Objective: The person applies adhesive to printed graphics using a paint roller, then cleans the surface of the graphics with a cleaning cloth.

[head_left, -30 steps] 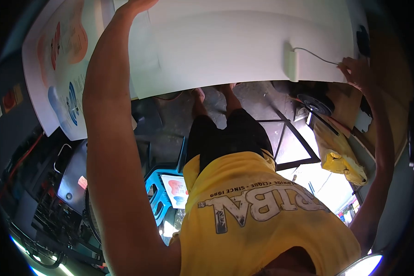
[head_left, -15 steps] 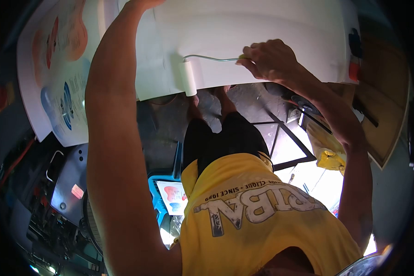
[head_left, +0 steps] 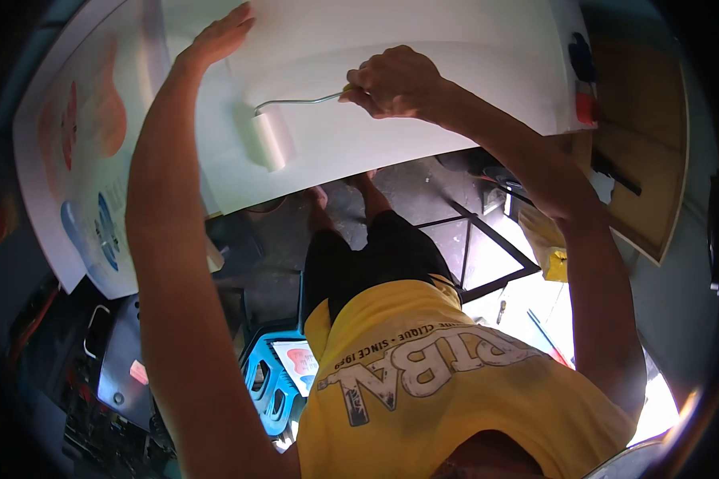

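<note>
My right hand (head_left: 398, 82) is closed around the handle of a paint roller (head_left: 275, 142), with most of the handle hidden in the fist. A bent metal wire runs left from that grip to the pale roller sleeve, which rests on a large white sheet (head_left: 455, 104). My left hand (head_left: 222, 38) lies toward the far left part of the sheet, fingers stretched out and holding nothing. To its left, red and blue printed shapes (head_left: 108, 231) show on the white material.
A blue plastic stool (head_left: 276, 391) stands below, with a printed sheet (head_left: 299, 359) on it. A dark metal frame (head_left: 495, 239) is on the floor near my legs. Wooden panels (head_left: 647, 160) lean at the right. A dark blue and red object (head_left: 585, 80) sits at the sheet's right edge.
The roller and my right hand have moved left across the sheet. My left hand has come more fully into view. The whole view has shifted slightly.
</note>
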The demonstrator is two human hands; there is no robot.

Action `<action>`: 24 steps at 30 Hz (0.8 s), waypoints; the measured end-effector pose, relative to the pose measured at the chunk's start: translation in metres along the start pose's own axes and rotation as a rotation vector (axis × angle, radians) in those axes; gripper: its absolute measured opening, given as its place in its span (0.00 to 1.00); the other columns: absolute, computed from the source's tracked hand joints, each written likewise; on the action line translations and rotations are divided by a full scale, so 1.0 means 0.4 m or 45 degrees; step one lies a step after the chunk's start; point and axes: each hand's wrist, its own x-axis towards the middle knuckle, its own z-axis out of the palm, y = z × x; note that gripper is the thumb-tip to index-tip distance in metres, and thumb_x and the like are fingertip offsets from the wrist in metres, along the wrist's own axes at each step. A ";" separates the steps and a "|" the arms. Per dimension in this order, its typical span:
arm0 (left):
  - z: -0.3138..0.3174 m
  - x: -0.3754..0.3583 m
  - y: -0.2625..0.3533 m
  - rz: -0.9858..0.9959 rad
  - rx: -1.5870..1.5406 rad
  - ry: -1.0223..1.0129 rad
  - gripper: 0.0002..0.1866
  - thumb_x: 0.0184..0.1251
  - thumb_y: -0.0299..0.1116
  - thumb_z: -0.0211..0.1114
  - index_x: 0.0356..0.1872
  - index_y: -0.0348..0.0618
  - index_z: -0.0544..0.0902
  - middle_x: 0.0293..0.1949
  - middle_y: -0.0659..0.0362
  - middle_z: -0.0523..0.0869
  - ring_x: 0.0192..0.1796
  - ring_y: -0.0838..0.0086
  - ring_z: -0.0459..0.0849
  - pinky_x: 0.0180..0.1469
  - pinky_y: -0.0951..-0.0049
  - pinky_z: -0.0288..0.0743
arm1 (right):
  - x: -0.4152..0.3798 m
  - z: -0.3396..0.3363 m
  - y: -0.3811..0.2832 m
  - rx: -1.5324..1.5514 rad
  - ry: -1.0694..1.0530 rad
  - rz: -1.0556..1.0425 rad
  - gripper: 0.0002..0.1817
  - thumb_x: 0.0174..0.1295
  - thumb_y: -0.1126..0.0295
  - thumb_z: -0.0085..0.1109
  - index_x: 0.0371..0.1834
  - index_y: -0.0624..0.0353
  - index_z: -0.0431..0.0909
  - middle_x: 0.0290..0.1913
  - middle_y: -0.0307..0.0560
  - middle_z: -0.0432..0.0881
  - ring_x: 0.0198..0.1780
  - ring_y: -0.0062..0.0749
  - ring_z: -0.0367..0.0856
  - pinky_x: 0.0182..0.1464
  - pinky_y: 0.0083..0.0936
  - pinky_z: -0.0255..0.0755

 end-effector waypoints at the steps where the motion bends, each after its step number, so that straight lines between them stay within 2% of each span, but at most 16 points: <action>1: -0.115 -0.048 0.108 -0.290 -0.442 -0.116 0.32 0.83 0.47 0.47 0.83 0.50 0.56 0.81 0.58 0.64 0.81 0.63 0.64 0.79 0.65 0.59 | -0.013 0.004 0.022 0.013 -0.045 0.014 0.22 0.74 0.45 0.54 0.40 0.53 0.85 0.32 0.46 0.88 0.35 0.46 0.89 0.42 0.43 0.82; 3: -0.081 -0.040 0.070 -0.241 -0.605 -0.092 0.33 0.83 0.50 0.46 0.83 0.51 0.56 0.80 0.59 0.66 0.80 0.62 0.65 0.80 0.66 0.57 | -0.069 0.010 0.089 -0.031 -0.042 0.087 0.21 0.74 0.46 0.55 0.40 0.52 0.85 0.32 0.46 0.88 0.35 0.46 0.89 0.42 0.43 0.81; 7: -0.103 -0.059 0.089 -0.264 -0.772 -0.071 0.32 0.84 0.50 0.46 0.83 0.52 0.57 0.80 0.59 0.67 0.80 0.63 0.65 0.80 0.66 0.57 | -0.236 0.043 0.297 -0.136 0.018 0.151 0.19 0.73 0.47 0.58 0.39 0.51 0.84 0.32 0.45 0.87 0.36 0.47 0.88 0.43 0.42 0.81; 13: -0.117 -0.073 0.094 -0.296 -0.863 -0.110 0.32 0.85 0.52 0.46 0.83 0.52 0.57 0.81 0.59 0.65 0.82 0.65 0.62 0.80 0.66 0.56 | -0.512 0.055 0.618 -0.235 -0.095 0.277 0.18 0.70 0.49 0.61 0.36 0.54 0.82 0.31 0.46 0.85 0.34 0.50 0.86 0.40 0.45 0.79; 16: -0.112 -0.078 0.089 -0.301 -0.940 -0.102 0.33 0.85 0.54 0.45 0.83 0.52 0.56 0.81 0.59 0.64 0.82 0.65 0.61 0.81 0.65 0.55 | -0.636 0.072 0.765 -0.290 -0.055 0.267 0.17 0.69 0.51 0.63 0.36 0.54 0.82 0.31 0.46 0.84 0.34 0.50 0.86 0.39 0.46 0.79; 21: -0.161 -0.093 0.134 -0.353 -1.027 -0.150 0.34 0.86 0.54 0.44 0.83 0.49 0.55 0.82 0.57 0.61 0.83 0.65 0.58 0.82 0.65 0.51 | -0.788 0.104 0.949 -0.283 -0.017 0.395 0.13 0.65 0.53 0.67 0.32 0.50 0.83 0.30 0.46 0.86 0.34 0.48 0.86 0.37 0.44 0.78; 24: -0.164 -0.094 0.122 -0.323 -1.016 -0.168 0.34 0.86 0.54 0.44 0.83 0.47 0.55 0.83 0.57 0.59 0.84 0.65 0.56 0.83 0.64 0.49 | -0.835 0.080 0.976 -0.277 -0.040 0.463 0.12 0.65 0.54 0.67 0.32 0.49 0.84 0.31 0.46 0.86 0.35 0.48 0.87 0.37 0.43 0.78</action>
